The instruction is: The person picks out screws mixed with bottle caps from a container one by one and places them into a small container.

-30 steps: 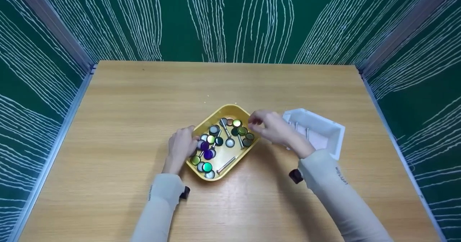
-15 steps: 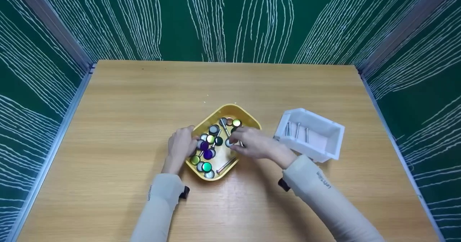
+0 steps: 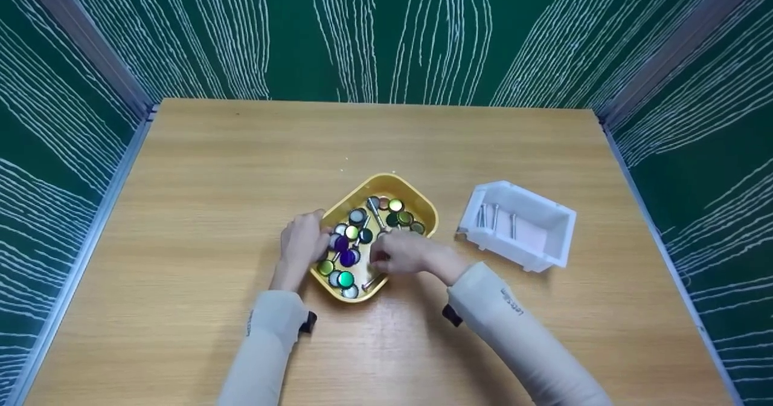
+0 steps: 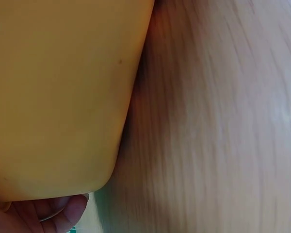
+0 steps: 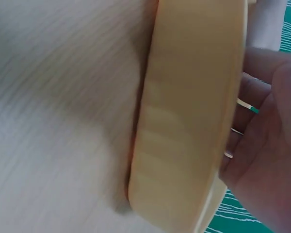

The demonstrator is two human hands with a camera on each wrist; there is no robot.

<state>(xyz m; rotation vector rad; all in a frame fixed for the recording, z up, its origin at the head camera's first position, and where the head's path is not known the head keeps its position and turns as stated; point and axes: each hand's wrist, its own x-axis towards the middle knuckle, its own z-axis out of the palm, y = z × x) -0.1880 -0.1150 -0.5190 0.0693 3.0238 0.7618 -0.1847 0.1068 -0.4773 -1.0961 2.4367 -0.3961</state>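
Observation:
A yellow plastic tray [image 3: 426, 203] sits on the table, holding several bottle caps [image 3: 345, 279] and a few metal screws [image 3: 372, 281]. My left hand [image 3: 301, 244] grips the tray's left rim; in the left wrist view, its fingers [image 4: 70, 213] show at the edge of the yellow wall. Over the near right rim reaches my right hand [image 3: 401, 252], its fingertips down inside the tray by the bolt at the near right. Those fingertips are hidden, so what they pinch does not show. In the right wrist view, the palm [image 5: 266, 145] is beside the tray's outer wall.
To the right stands a white bin [image 3: 558, 237] with several screws [image 3: 496, 217] lying in it. Tiny pale crumbs dot the wooden table [image 3: 241, 164] behind the tray. Green panels with white lines [image 3: 290, 37] surround the table.
My right hand has moved left and toward me, from the tray's right rim down among its contents. The left hand and both containers have stayed in place.

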